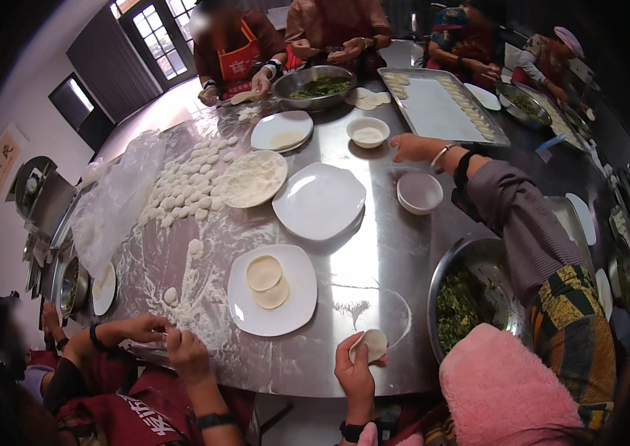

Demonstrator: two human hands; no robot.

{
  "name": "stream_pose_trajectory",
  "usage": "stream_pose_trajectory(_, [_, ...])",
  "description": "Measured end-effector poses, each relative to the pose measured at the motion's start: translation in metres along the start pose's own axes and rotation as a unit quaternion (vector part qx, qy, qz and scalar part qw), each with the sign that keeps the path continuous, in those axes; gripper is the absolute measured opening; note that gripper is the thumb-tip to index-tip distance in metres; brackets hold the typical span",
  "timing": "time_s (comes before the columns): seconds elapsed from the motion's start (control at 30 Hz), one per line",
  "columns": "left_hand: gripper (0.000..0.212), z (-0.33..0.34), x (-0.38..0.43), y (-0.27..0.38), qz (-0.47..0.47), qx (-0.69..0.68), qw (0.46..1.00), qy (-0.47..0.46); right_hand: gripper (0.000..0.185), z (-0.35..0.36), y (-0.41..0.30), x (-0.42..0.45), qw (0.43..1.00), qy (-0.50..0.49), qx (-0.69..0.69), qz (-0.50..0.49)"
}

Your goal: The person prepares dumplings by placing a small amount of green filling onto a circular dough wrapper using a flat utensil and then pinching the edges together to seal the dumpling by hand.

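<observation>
My left hand (357,371) is near the table's front edge, its thumb over a round dough wrapper (373,344) that lies across the fingers. My right hand (412,148) is stretched far across the metal table, fingers bent and slightly apart, with nothing seen in it. It is between a white bowl of flour (368,134) and a small bowl (419,192) with smooth, pale contents. A large steel bowl of chopped green filling (460,295) stands below my right forearm. Left of my left hand, two overlapping wrappers (265,273) lie on a white plate (298,312).
A co-worker's hands (173,340) are close at the left. Mid-table stand a bare white plate (319,200) and a plate of flour (253,178), beside many dough pieces (192,178) and a plastic bag (114,206). A tray of dumplings (443,111) and several people are beyond.
</observation>
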State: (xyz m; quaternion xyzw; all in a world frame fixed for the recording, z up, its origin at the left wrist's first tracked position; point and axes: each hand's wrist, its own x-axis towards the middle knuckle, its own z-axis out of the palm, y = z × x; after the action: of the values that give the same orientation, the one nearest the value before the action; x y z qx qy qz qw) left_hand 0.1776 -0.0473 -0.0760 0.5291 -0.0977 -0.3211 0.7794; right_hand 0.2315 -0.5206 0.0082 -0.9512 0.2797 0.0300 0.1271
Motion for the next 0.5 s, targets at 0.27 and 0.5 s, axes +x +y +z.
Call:
stream_pose_trajectory(0.27, [0.019, 0.000, 0.001, 0.002, 0.019, -0.002, 1.000, 0.001, 0.056, -0.052, -0.019, -0.065, 0.992, -0.123, -0.006, -0.028])
stream_pose_trajectory(0.5, [0.019, -0.001, 0.000, 0.002, 0.033, -0.011, 0.999, -0.004, 0.092, -0.018, -0.052, -0.086, 0.990, -0.134, 0.023, 0.030])
